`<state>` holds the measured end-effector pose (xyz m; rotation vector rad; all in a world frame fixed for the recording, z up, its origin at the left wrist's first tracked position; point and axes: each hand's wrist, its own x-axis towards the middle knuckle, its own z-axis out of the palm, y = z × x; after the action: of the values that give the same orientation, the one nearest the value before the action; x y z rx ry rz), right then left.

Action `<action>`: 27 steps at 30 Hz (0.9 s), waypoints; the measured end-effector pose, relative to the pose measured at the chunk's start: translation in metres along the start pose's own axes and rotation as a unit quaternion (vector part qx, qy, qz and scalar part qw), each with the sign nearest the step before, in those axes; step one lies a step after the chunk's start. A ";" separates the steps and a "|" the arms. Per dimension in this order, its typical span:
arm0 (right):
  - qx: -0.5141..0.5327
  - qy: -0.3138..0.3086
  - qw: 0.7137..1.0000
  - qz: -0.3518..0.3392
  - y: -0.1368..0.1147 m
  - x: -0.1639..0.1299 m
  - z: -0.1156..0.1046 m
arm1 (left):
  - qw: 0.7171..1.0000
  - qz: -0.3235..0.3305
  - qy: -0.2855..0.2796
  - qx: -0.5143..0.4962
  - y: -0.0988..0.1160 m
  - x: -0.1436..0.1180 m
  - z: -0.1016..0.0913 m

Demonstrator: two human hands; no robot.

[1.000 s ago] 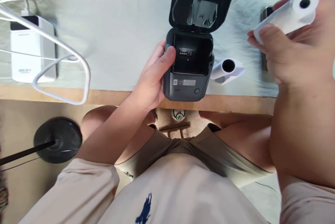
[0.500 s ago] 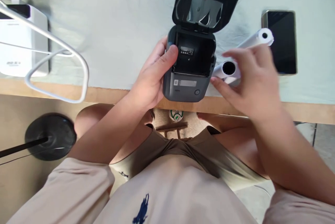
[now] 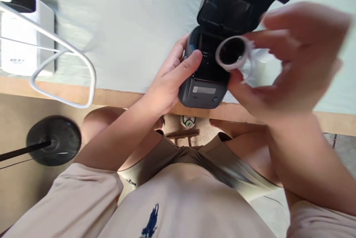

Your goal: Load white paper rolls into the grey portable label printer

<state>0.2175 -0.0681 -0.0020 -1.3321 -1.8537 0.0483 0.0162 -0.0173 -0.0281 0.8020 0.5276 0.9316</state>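
At the upper left of the frame a white boxy power bank (image 3: 26, 37) lies on the pale green cloth-covered tabletop (image 3: 133, 26), with a thick white looped cable (image 3: 69, 50) arching over it and out past the wooden edge. Lower left, on the floor, is the round black base of a stand (image 3: 54, 139).

At centre, the left hand (image 3: 169, 82) is wrapped around the left side of the small dark grey label printer (image 3: 203, 89), thumb pressed on the rim of the paper bay and fingers curled behind. The printer sits at the near edge of the tabletop with its black hinged lid (image 3: 236, 4) thrown back and standing up and away, so the bay is open.

Right of centre, the right hand (image 3: 289, 63) is blurred, but its fingers are closed around a white paper roll with a hollow dark core (image 3: 232, 53), held in the air just over the right part of the open bay, core end facing the camera. A loose tail of paper seems to trail to the right; the blur hides its lie.

To do this well, I'd say the left hand should grip firmly so the printer does not slide off the edge. The roll wants to be turned so its axis runs across the bay, then lowered level. The loose end should point toward the lid's slot side, kept flat and uncreased.
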 end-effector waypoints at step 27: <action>-0.075 -0.041 0.978 -0.191 -0.014 -0.002 0.001 | 0.996 -0.023 -0.009 0.086 -0.005 0.004 -0.017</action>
<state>0.2063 -0.0753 0.0028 -1.0615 -2.1910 -0.2444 0.0087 -0.0098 -0.0429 0.9483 0.6128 0.8440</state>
